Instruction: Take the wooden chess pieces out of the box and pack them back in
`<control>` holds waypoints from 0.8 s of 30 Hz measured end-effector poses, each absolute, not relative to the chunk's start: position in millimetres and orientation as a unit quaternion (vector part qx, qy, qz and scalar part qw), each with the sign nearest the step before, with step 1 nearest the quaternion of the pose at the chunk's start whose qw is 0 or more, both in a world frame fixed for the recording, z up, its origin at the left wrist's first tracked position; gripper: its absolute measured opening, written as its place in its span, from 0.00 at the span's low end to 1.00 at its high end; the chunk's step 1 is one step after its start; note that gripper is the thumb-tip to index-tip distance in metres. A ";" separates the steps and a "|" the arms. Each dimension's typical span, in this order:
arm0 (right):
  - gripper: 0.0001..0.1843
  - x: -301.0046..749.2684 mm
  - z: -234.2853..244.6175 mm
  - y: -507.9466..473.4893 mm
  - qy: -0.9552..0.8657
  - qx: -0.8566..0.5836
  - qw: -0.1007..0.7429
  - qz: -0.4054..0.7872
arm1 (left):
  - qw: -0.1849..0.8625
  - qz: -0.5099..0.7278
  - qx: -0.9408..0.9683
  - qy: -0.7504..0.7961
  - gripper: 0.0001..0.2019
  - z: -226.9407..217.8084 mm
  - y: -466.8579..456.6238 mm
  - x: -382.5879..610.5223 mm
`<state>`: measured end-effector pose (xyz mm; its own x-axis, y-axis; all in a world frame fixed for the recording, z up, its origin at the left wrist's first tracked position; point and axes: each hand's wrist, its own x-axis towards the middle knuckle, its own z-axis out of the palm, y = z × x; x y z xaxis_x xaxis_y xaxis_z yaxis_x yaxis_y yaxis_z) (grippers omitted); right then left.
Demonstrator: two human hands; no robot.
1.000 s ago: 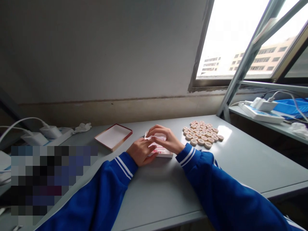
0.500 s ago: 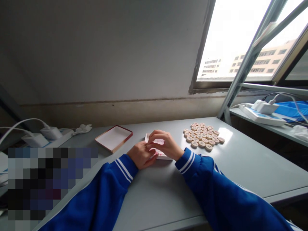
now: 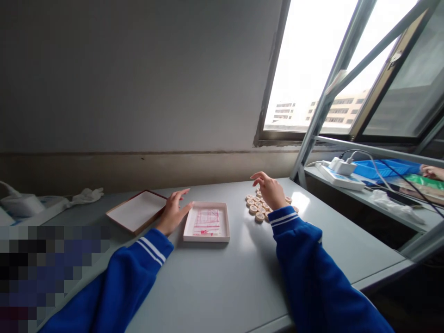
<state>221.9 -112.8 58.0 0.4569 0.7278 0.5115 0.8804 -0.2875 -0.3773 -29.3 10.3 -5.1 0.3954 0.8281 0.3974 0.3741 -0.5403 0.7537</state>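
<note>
A shallow white box (image 3: pixel 225 226) lies on the desk in front of me, with a sheet bearing red printed lines (image 3: pixel 207 219) in its bottom; paper or plastic I cannot tell. My left hand (image 3: pixel 171 215) is empty, fingers apart, thumb by the box's left edge. Beside that hand is a second shallow piece, white inside with a red-brown rim, like a box lid (image 3: pixel 137 210). Round wooden Chinese chess pieces (image 3: pixel 254 209) sit flat in a cluster on the right. Over them hovers my right hand (image 3: pixel 270 190), fingers loosely bent and apart, nothing in it; it hides part of the cluster.
White power strips with plugs stand at the left (image 3: pixel 38 206) and on the right-hand shelf (image 3: pixel 342 173). That shelf also holds a blue basket (image 3: pixel 378 169) and crumpled white plastic (image 3: pixel 395 206). Another person's hand (image 3: pixel 433 172) shows at far right. A metal post (image 3: pixel 314 125) rises behind the desk.
My hands have parted from above the white box, uncovering it. The left moved to its left side; the right moved over the chess pieces. The whole view has turned somewhat to the right.
</note>
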 end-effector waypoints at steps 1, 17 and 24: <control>0.12 228.6 55.2 -114.0 -0.499 -0.808 0.291 -0.118 | 0.325 0.369 0.779 0.388 0.27 -6.4 13.6 -26.9; 0.12 209.7 28.1 -101.6 -0.483 -0.857 0.085 -0.156 | 0.442 0.259 0.762 0.397 0.28 6.3 0.4 -15.3; 0.14 207.3 28.1 -102.9 -0.483 -0.857 0.081 -0.158 | 0.466 0.265 0.747 0.393 0.28 8.1 -6.0 -15.2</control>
